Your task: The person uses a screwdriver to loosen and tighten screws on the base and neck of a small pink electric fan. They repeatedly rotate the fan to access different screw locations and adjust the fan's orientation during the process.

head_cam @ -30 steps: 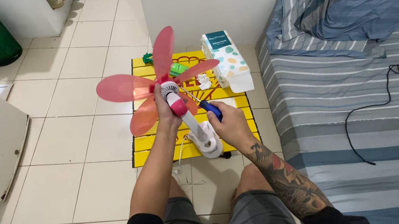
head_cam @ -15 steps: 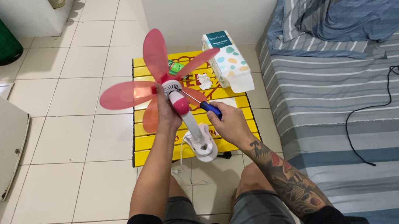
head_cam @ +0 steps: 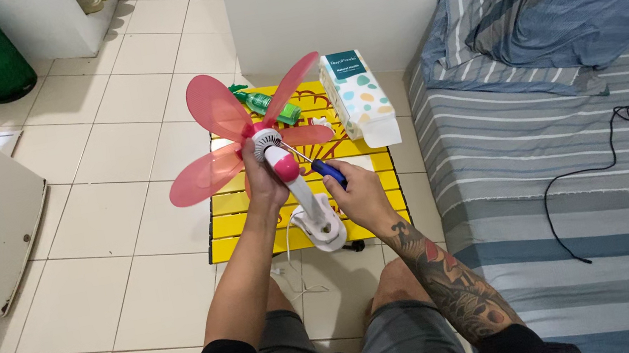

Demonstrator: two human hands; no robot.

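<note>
Pink fan (head_cam: 276,153), one screwdriver (head_cam: 320,167), two hands: left hand (head_cam: 265,187), right hand (head_cam: 360,199).

Left hand (head_cam: 264,184) grips pink fan (head_cam: 268,146) (blades bare); right hand (head_cam: 359,197) holds blue-handled screwdriver (head_cam: 314,164) at motor.

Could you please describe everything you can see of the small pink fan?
The fan is a small plastic desk model with translucent pink blades, no guard, and a white hub on a pink motor housing. A white neck leads down to a white base, which rests on the yellow mat. A thin white cord trails from the base. The left hand grips the housing; the right hand holds a blue-handled screwdriver whose tip meets the housing.
</note>
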